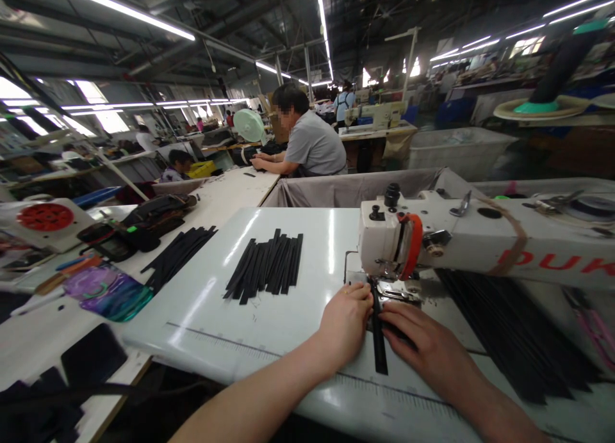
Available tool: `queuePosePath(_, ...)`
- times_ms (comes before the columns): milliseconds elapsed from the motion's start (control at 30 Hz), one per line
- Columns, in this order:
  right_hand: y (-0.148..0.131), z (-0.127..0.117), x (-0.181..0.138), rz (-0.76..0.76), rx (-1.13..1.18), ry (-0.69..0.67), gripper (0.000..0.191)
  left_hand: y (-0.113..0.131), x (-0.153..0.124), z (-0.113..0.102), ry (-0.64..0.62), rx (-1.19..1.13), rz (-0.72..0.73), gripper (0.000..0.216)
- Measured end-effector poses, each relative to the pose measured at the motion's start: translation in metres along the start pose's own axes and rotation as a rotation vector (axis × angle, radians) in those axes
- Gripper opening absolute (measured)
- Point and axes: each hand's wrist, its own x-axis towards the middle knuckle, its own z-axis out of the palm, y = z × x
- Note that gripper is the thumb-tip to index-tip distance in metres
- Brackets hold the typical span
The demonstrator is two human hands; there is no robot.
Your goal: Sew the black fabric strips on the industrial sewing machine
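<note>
A narrow black strip [380, 352] lies lengthwise under the head of the sewing machine [384, 238], its near end pointing toward me. At the strip's left edge, close to the needle area, my left hand [346, 321] presses with bent fingers closed on it. My right hand [420, 334] grips the strip from the right side, its fingertips beside the metal presser parts [396, 292]. The needle itself is hidden. Left of the machine, a pile of short black strips [265, 267] rests on the white machine table [307, 360].
Long black strips [519, 340] lie under the machine arm, with pink-handled scissors [596, 334] at the right. On the left are more strips [180, 254], a purple-teal pouch [108, 290] and a red-wheeled machine [45, 217]. Ahead, a co-worker [314, 139] sits at a long table [230, 190].
</note>
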Motion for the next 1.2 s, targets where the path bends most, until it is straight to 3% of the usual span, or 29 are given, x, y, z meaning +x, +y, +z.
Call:
queuePosePath(167, -0.007, -0.006, 0.0, -0.008, 0.023, 0.004, 0.017, -0.004, -0.004, 0.006, 0.067, -0.028, 0.013, 0.019)
queuePosePath(433, -0.015, -0.015, 0.0, -0.055, 0.173, -0.13, 0.015, -0.007, 0.002, 0.006, 0.121, -0.056, 0.034, 0.021)
queuePosePath(933, 0.0, -0.006, 0.005, 0.007, -0.023, -0.033, 0.018, -0.005, 0.002, 0.005, 0.074, -0.083, -0.001, 0.021)
queuePosePath(1200, 0.007, 0.002, 0.012, 0.032, -0.161, -0.106, 0.024, -0.005, 0.001, 0.008, 0.087, -0.053, 0.005, 0.024)
